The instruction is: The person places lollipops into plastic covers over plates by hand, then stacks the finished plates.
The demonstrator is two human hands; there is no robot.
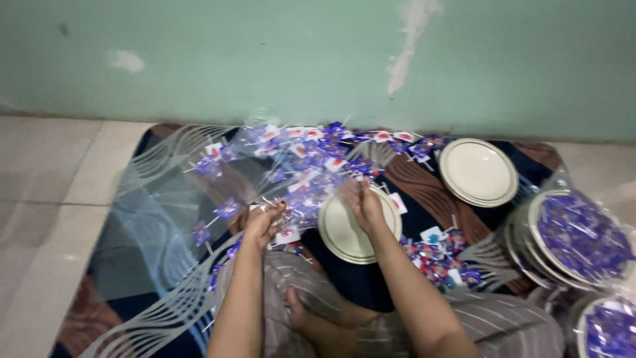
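Two bare hands working over a patterned dark mat (152, 219) spread on the tiled floor (40, 199) against a pale green wall (265, 59).

Left hand (264, 222): near the middle of the mat, fingers curled together around a few thin white sticks, apparently from the small purple-wrapped lollipops (301, 169) scattered there. Exact number in the grasp not discernible owing to blur.

Right hand (363, 202): raised just above the near plate (344, 238), fingers drawn together at the tips. Held item too blurred to identify; grip state on it cannot be told.

Near plate: cream, gold-rimmed, bare, lying flat near the mat's middle, just right of the left hand.

Second plate (478, 172): same kind, bare, toward the far right corner of the mat, well apart from both hands.

Loose wrapped lollipops: spread in a band along the far edge of the mat, thinning toward the left edge; a smaller heap (434, 255) between the near plate and the right edge.

Stacked plates (523, 245): at the right edge, topped with a heap of purple sweets under clear plastic film. Another filled plate (609, 328) at the near right corner, partly cut off.

Crossed legs in striped grey cloth (298, 278) at the near edge.
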